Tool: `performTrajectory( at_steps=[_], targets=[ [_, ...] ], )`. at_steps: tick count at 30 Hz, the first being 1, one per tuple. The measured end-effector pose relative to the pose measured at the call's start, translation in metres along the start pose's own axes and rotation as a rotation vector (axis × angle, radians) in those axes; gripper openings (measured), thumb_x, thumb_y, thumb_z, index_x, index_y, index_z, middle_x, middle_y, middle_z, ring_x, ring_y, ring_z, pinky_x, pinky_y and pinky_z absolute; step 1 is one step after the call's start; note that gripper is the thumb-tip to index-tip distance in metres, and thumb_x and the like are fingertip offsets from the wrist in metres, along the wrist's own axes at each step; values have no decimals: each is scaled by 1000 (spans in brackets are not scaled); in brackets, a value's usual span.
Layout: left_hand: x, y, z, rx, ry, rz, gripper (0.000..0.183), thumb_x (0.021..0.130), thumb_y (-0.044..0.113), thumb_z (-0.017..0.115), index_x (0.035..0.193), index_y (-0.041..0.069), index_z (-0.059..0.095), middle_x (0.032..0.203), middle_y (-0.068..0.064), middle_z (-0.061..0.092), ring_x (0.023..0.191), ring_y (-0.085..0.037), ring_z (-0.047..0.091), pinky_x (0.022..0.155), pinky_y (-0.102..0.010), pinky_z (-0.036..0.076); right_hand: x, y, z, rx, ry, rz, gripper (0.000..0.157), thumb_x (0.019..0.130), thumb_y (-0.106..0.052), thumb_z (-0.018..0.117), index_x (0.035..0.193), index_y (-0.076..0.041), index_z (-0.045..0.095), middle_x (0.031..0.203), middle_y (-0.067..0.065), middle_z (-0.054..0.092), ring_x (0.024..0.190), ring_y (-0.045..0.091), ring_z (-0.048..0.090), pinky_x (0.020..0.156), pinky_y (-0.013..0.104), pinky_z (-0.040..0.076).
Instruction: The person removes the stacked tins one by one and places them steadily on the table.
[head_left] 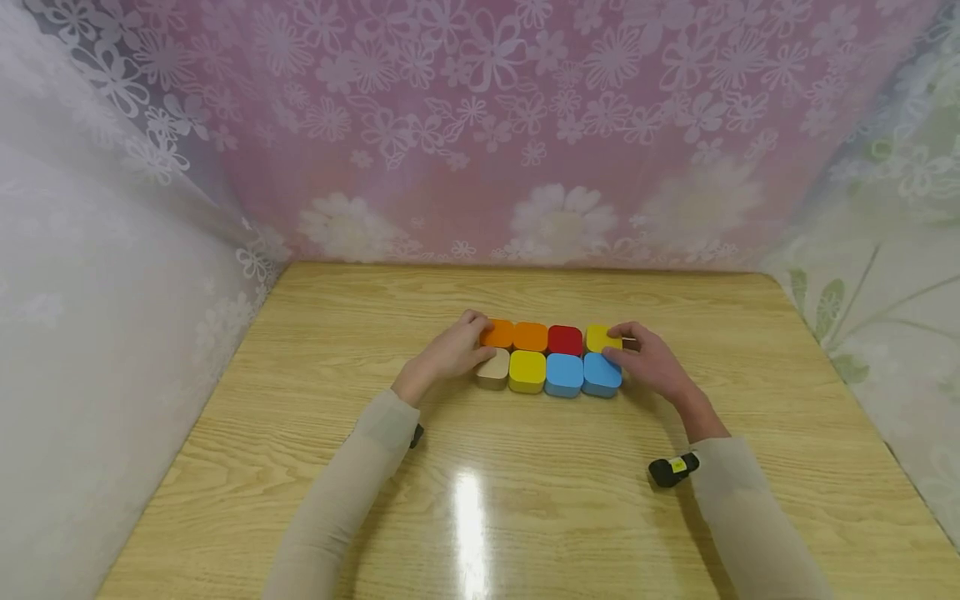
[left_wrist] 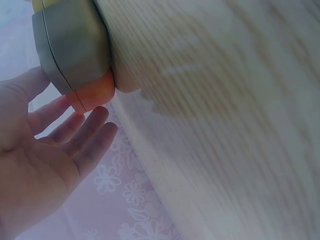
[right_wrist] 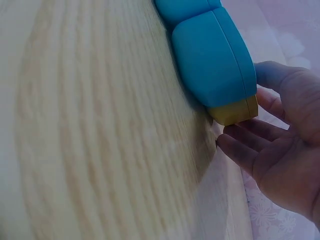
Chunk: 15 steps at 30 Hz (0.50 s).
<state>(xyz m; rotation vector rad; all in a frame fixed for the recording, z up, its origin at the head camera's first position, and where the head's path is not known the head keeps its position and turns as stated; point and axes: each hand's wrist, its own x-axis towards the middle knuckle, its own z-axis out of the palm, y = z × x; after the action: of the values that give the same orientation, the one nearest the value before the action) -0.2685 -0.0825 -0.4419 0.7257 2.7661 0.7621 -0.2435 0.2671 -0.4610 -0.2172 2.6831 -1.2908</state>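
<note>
Two rows of small rounded-square boxes stand together on the wooden table. In the head view the back row has two orange boxes [head_left: 530,337], a red box [head_left: 565,340] and a yellow box [head_left: 598,337]; the front row has a beige box [head_left: 492,372], another yellow box [head_left: 527,372] and two blue boxes [head_left: 564,375]. My left hand [head_left: 452,350] touches the left end, thumb at the beige box, fingers by the left orange box [left_wrist: 95,93]. At the right end, my right hand [head_left: 654,365] touches the back yellow box and the right blue box [right_wrist: 215,57].
The wooden table [head_left: 570,500] reaches back to a pink flowered curtain [head_left: 495,133]. Pale flowered cloth [head_left: 112,317] hangs at both sides. A black wrist device [head_left: 673,469] sits at the right sleeve. Light glares off the tabletop in front.
</note>
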Motion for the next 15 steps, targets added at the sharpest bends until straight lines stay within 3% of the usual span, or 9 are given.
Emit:
performTrajectory(
  at_steps=[15],
  targets=[
    [-1, 2, 0, 19, -2, -13, 49, 101, 29, 59, 141, 4, 49, 149, -14, 40, 131, -28, 49, 110, -41, 42, -4, 2, 6, -6, 21, -33, 48, 101, -33, 60, 135, -2, 48, 142, 22, 47, 126, 47, 50, 102, 58, 46]
  ],
)
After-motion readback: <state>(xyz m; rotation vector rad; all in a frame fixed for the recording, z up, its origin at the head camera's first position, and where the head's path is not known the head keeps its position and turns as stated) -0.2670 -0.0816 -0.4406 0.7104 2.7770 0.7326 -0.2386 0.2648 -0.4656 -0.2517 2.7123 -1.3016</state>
